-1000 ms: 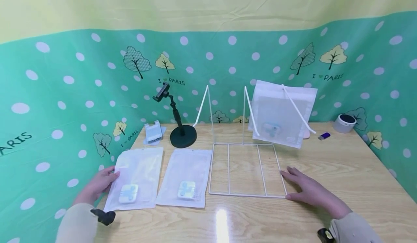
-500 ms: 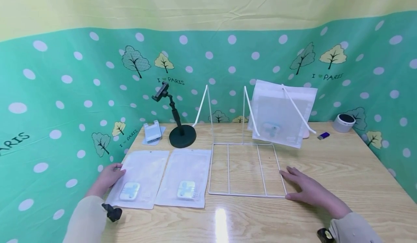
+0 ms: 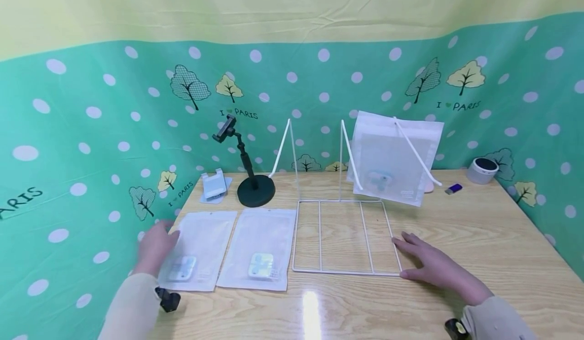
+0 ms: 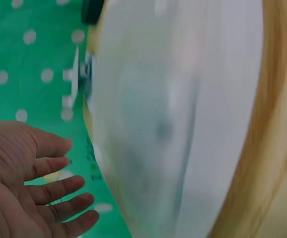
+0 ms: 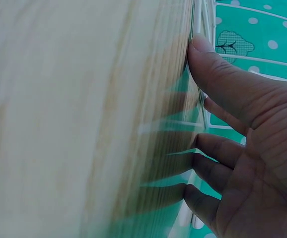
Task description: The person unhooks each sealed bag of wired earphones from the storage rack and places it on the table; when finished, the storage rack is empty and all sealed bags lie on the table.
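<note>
The left hand (image 3: 157,246), its fingers loose and holding nothing, is at the left edge of the left translucent pouch (image 3: 207,238), which lies flat on the wooden table (image 3: 237,319) to its right, long axis running away from the person, while the right hand (image 3: 431,265), fingers extended and gripping nothing, touches the base of the white wire rack (image 3: 320,238). The left hand is the nearer; the second pouch (image 3: 257,236) lies between this pouch and the rack. The left wrist view shows fingertips apart from the pouch's edge, which in the head view the hand partly covers.
</note>
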Motion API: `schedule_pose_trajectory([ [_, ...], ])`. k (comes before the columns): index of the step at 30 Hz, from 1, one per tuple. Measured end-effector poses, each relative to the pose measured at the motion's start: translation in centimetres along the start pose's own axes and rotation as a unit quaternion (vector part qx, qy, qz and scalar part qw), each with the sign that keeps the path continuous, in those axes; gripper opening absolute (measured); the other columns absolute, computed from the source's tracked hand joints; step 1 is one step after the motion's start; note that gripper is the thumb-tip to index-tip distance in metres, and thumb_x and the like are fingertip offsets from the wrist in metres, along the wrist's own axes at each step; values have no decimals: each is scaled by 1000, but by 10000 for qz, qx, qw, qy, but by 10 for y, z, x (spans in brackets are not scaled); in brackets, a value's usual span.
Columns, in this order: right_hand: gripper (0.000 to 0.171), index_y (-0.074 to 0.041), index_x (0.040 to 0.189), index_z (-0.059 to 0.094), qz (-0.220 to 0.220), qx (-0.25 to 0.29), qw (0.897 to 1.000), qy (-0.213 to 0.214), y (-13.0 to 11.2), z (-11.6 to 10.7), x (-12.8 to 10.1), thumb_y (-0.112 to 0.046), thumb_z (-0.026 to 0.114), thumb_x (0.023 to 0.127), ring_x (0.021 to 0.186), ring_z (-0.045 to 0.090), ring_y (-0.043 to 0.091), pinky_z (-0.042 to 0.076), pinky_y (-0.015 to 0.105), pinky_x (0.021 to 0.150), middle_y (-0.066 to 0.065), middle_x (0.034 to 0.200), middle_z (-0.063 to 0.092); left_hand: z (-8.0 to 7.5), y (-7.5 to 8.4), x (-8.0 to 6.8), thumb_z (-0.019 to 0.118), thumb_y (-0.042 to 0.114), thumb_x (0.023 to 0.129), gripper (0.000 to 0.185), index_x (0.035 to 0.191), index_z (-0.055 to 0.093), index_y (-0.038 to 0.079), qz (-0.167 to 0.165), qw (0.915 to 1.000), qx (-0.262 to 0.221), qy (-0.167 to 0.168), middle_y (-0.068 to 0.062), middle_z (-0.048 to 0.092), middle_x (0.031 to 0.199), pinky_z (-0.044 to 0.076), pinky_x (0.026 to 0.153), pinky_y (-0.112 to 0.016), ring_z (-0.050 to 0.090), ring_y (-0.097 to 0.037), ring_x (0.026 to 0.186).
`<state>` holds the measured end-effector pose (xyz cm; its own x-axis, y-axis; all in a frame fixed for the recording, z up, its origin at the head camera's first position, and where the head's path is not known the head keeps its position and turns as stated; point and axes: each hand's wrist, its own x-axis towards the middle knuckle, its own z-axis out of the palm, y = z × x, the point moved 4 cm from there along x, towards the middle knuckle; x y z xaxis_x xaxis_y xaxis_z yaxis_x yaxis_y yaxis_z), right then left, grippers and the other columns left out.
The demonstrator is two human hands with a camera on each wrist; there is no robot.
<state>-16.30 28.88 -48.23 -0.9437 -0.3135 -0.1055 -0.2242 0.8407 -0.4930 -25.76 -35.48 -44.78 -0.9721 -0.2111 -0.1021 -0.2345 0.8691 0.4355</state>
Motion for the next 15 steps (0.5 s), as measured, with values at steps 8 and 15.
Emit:
schedule_pose_trajectory([
  [8, 82, -6, 144, 47, -28, 52, 10000, 15, 0, 0, -1, -44, 77, 78, 131, 30, 58, 31, 70, 100, 36, 147, 30, 22, 72, -11, 57, 17, 97, 46, 135, 47, -5, 1374, 9895, -356, 258, -32, 46, 135, 36, 102, -61, 42, -49, 124],
  [15, 82, -6, 144, 47, -4, 56, 10000, -44, -1, 0, 0, -45, 77, 79, 131, 30, 58, 31, 70, 99, 36, 148, 30, 53, 135, -35, 64, 25, 94, 57, 144, 43, 7, 2154, 9725, -714, -522, -20, 40, 147, 32, 108, -58, 36, -40, 136],
])
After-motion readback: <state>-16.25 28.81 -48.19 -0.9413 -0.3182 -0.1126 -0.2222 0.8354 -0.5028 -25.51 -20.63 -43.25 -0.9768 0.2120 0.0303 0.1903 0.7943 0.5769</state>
